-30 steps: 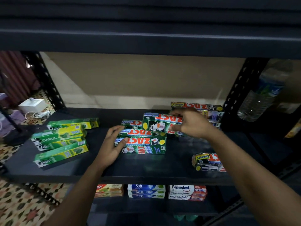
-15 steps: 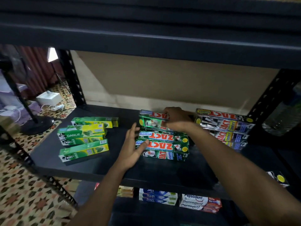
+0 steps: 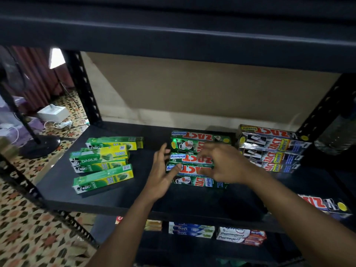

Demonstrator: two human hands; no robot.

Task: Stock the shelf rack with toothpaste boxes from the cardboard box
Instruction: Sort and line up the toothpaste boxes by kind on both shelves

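Green ZACT stack (image 3: 200,136) sits mid-shelf, several boxes high, labels upside down to the viewer, ends not quite flush. Left hand (image 3: 163,176) is at its left end, fingers (image 3: 160,155) spread, thumb touching a lower box. Right hand (image 3: 227,164) hangs over the stack's front, fingers loosely curled, nothing seen in them; blur hides detail.

Step judged: squaring the stack. Best done by bracing the left end with a flat palm and nudging the right end in, low boxes first, so the top one does not slide.

Black ZACT stack (image 3: 269,149) is just to the right, with a lone box (image 3: 325,205) near the front edge. Darlie boxes (image 3: 104,160) are fanned loosely at left. Shelf (image 3: 119,201) is dark and matt. The lower shelf holds Safi (image 3: 190,229) and Pepsodent (image 3: 240,236). Cardboard box not in view. Patterned tile floor (image 3: 28,228) and fan base (image 3: 38,145) at left.
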